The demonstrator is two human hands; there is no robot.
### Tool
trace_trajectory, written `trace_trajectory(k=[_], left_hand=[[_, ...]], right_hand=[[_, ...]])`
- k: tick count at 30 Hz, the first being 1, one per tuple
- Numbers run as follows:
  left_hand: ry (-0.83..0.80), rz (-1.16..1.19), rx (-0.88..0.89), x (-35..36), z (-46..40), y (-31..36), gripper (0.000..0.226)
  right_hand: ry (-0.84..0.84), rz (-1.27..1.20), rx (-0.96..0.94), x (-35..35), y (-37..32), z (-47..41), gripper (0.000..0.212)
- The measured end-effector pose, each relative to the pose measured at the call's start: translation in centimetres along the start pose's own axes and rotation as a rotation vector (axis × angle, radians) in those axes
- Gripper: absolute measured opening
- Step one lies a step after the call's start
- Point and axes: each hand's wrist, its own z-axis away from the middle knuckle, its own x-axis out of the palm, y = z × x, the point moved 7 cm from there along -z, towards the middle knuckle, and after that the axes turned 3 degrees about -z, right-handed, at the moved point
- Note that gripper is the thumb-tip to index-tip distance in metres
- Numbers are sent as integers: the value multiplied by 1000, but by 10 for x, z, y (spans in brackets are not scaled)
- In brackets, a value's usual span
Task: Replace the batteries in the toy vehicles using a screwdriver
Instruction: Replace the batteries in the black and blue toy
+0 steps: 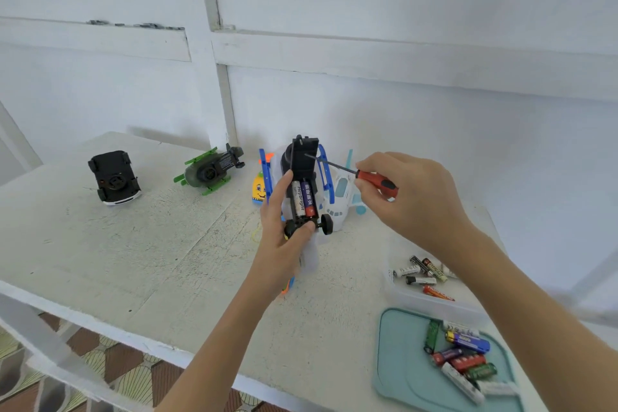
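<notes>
Held up above the surface (167, 244) in front of the white toy plane (341, 197), the toy vehicle (302, 191) looks light, stiff plastic, best gripped by its sides as the left hand (281, 227) does, while the right hand (411, 191) pinches the slim screwdriver (374, 179) by its handle.

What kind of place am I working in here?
Probably a home or makeshift work corner, not a workshop: a worn white painted table against a white panelled wall, patterned floor tiles below, and toys and loose batteries spread around.
</notes>
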Motion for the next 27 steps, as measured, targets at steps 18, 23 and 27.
trace_trajectory(k=[18, 23, 27], left_hand=[[-219, -61, 38, 101, -21, 10, 71], [-310, -190, 42, 121, -35, 5, 72], [-317, -212, 48, 132, -39, 3, 74]], right_hand=[[-164, 7, 249, -52, 80, 70, 10], [-274, 24, 303, -48, 97, 93, 5], [-288, 8, 319, -50, 106, 97, 4]])
